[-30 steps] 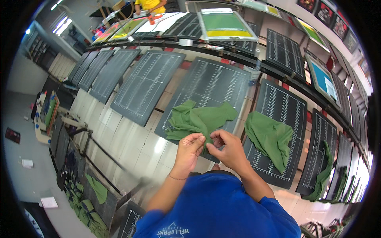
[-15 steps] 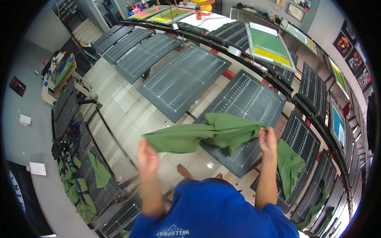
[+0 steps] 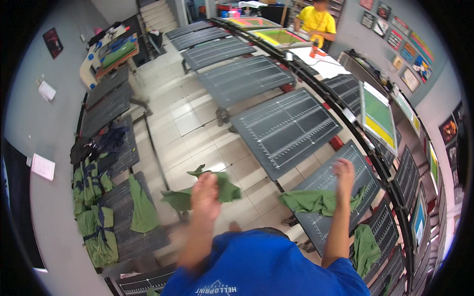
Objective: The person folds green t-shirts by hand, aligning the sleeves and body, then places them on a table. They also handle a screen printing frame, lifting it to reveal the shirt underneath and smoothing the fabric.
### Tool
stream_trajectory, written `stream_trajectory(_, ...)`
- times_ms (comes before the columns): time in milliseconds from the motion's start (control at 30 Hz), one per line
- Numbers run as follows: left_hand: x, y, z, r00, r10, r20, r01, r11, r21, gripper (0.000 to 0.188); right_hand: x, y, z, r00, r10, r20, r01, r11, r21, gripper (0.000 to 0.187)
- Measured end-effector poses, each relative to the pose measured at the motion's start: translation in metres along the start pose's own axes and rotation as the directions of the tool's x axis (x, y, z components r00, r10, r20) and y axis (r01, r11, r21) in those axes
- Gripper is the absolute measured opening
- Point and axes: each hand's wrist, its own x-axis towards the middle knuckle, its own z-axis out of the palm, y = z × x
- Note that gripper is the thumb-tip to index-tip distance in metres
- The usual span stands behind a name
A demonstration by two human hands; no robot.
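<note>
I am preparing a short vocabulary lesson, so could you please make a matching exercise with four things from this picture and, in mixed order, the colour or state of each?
Things
1. left hand
2. wearer's shirt
3. co-worker's shirt
4. lower bundle at the left

Colours and states
A. yellow
B. green and tied up
C. holding a green cloth
D. blue

Right pairs: 1-C, 2-D, 3-A, 4-B
</note>
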Motion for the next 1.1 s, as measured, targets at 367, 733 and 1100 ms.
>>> stream_trajectory(367, 0.074, 0.012, -0.005, 0.982, -0.154, 0.113, 0.131, 0.974, 0.187, 0.014, -0.070, -0.157, 0.269, 0.594, -0.064, 0.802, 0.359, 0.913, -0.193, 0.011)
stream_trajectory(733, 0.202, 0.053, 0.005, 0.967, -0.062, 0.248, -0.019, 0.949, 0.314, 0.014, 0.053, -0.052, 0.313, 0.571, 0.223, 0.790, -0.672, 0.681, 0.293, 0.006)
stream_trajectory(1100, 0.305, 0.032, 0.106, 0.658, -0.074, 0.749, -0.609, 0.534, 0.587, 0.027, 0.122, -0.091, 0.338, 0.664, 0.149, 0.733, -0.412, 0.891, 0.192, 0.007)
